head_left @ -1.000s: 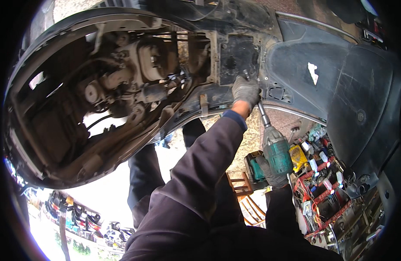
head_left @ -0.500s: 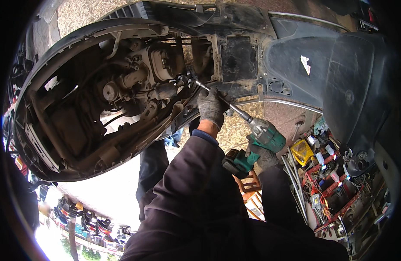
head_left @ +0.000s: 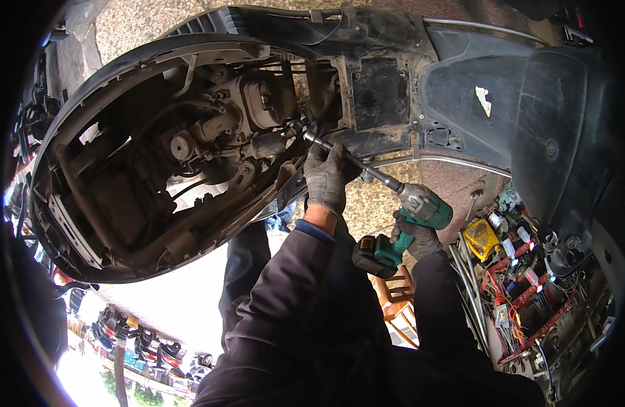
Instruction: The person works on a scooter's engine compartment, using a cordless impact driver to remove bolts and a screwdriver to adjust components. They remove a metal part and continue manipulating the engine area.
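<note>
My gloved right hand (head_left: pixel 421 237) grips a green and black cordless impact wrench (head_left: pixel 428 207) by its handle. A long metal extension bar (head_left: pixel 379 175) runs from the wrench up and left into the open bay of a scooter (head_left: pixel 109 270). My left hand (head_left: pixel 328 180), in a grey glove, is closed around the bar near its far end. Past its fingers, the shiny socket end (head_left: pixel 312 138) reaches the dark parts beside the engine (head_left: pixel 211 125). Whether it sits on a fastener I cannot tell.
A red tool rack (head_left: pixel 522 298) full of loose tools stands at the lower right, with a yellow case (head_left: pixel 482 239) and metal rods (head_left: pixel 470 292) beside it. A small wooden stool (head_left: pixel 396 298) is below the wrench. The scooter's dark front panel (head_left: pixel 468 102) extends right.
The whole view has shifted slightly, moving the scooter right and down in the picture. Both hands keep their holds, and more of the shiny socket end shows beyond my left fingers.
</note>
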`<state>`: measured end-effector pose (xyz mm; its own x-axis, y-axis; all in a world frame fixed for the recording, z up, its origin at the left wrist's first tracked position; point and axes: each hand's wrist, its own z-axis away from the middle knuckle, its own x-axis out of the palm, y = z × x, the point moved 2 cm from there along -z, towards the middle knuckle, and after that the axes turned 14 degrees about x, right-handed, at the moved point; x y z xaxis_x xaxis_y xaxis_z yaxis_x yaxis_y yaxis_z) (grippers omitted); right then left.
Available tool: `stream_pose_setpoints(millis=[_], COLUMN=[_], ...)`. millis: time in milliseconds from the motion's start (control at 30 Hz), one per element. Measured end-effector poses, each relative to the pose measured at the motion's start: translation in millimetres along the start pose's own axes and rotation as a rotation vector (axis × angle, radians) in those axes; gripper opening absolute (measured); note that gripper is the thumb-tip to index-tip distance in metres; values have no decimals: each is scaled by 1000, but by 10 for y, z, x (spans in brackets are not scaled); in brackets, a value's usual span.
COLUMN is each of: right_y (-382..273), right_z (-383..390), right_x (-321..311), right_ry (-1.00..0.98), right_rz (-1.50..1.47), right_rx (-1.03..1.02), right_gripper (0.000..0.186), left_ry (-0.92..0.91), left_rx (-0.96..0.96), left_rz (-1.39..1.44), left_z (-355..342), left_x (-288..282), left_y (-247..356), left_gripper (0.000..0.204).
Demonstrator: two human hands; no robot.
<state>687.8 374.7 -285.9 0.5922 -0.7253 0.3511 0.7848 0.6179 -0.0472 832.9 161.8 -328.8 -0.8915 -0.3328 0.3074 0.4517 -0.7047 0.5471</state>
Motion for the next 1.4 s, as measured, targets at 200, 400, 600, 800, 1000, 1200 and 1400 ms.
stream_pose_setpoints(millis=[200,400,600,800,1000,1200,1400], right_y=[27,77,102,57,1,-98,-281], right_z=[64,77,96,90,-53,-149,-254], right_x=[126,156,188,285,351,416,485], right_ry=[65,48,21,0,-142,-113,-189], right_rz=[-2,35,53,60,-37,-95,-69], right_rx=[-47,-30,13,-2,49,83,96], right_gripper=[43,43,39,40,42,40,38], left_ry=[54,45,17,36,-6,-30,-16], left_rx=[-8,4,52,55,140,271,354], left_rz=[-16,-43,-144,-70,-111,-254,-370], left_z=[31,85,55,-27,-88,-124,-284], left_x=[-98,-192,-276,-327,-146,5,27], left_y=[25,54,75,93,339,516,529], left_gripper=[8,9,11,10,8,16,18])
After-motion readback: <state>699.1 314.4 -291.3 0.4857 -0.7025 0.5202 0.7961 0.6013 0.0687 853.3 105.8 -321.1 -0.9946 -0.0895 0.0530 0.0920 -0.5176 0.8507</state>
